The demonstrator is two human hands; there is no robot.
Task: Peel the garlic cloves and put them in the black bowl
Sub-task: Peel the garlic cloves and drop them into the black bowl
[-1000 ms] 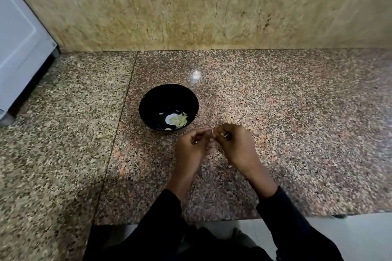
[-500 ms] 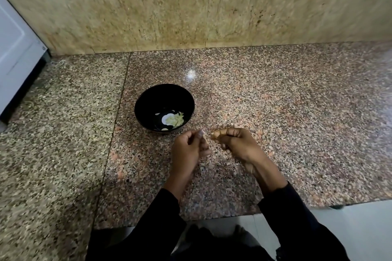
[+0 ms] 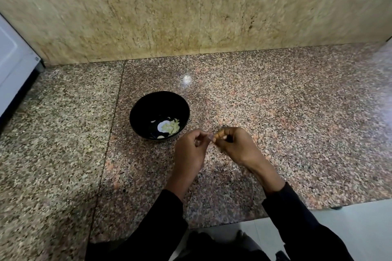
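Note:
The black bowl (image 3: 135,112) stands on the granite counter, left of centre, with several pale peeled garlic cloves (image 3: 172,126) and a few white skin flakes inside. Just to the right of the bowl and nearer to me, my left hand (image 3: 189,152) and my right hand (image 3: 237,146) meet fingertip to fingertip, all fingers curled. Between them they pinch a small garlic clove (image 3: 213,136), almost wholly hidden by the fingers. Both hands hover just above the counter.
A white appliance (image 3: 12,65) stands at the far left against the beige stone wall (image 3: 191,17). The counter's front edge (image 3: 297,211) runs below my wrists, with white floor beyond it. A seam (image 3: 114,112) divides the counter left of the bowl.
Half a second ago my fingertips were slightly apart; now they touch again. The hands stay at the same spot by the bowl. The head camera has tilted a little.

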